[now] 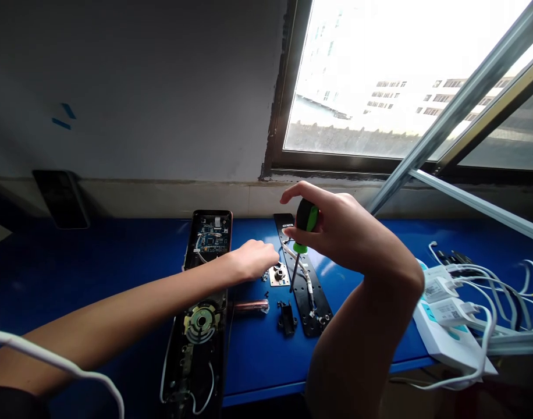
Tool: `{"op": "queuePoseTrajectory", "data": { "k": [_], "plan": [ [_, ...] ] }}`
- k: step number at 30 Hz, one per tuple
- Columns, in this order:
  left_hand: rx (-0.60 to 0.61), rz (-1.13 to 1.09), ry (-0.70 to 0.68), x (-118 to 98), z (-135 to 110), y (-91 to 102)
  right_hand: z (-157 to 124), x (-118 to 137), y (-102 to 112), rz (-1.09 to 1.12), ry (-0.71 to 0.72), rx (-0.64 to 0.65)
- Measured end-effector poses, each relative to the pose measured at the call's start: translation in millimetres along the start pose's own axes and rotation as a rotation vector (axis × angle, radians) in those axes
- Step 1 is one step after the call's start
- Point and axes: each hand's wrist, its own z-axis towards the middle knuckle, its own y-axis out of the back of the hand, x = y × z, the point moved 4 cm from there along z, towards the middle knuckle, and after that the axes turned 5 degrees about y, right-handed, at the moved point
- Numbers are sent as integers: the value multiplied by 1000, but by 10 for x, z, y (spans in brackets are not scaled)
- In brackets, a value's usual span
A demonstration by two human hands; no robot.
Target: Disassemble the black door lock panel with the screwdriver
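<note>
My right hand [325, 218] is wrapped round the black and green handle of a screwdriver [310, 216], its shaft slanting down beside a long black panel [316, 302] with cables on it. My left hand [258, 260] is closed, fingers curled down beside a small square metal plate [279, 274] with a round centre. What those fingers hold, if anything, is hidden. Small screws [265, 276] lie just below them. Under my left forearm stretches an opened long black housing [196, 361], showing a circuit board [212, 240] and a round metal speaker-like part [202, 320].
Nearer me on the blue table [258, 361] are a reddish wrapped cylinder [251, 306] and a small black bracket [287, 319]. A phone [61, 198] leans against the wall. At right, a power strip [454, 343] carries chargers and white cables, below a slanting metal bar [450, 99].
</note>
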Motion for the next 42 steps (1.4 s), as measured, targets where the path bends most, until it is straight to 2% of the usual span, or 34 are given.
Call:
{"op": "queuePoseTrajectory", "data": {
  "k": [4, 5, 8, 11, 15, 19, 24, 28, 32, 42],
  "plan": [
    [-24, 54, 19, 67, -279, 135, 43, 75, -45, 23, 32, 25],
    [-102, 61, 8, 82, -385, 182, 59, 94, -61, 26, 39, 36],
    [-442, 83, 29, 131, -749, 265, 119, 151, -115, 13, 62, 60],
    [-634, 71, 179, 193, -1059, 164, 182, 211, -175, -14, 83, 68],
    [-724, -45, 323, 236, -1276, -39, 251, 290, -263, -19, 112, 111],
    [-741, -171, 380, 280, -1335, -133, 317, 355, -335, -24, 132, 136],
    [-783, -373, 365, 366, -1360, -163, 402, 418, -409, -50, 162, 135],
    [-854, -370, 366, 465, -1398, -157, 441, 446, -437, -80, 175, 122],
    [-847, -367, 381, 603, -1386, -148, 455, 462, -452, -83, 167, 123],
    [-875, -348, 377, 873, -1125, -92, 471, 490, -479, -78, 172, 105]
  ]
}}
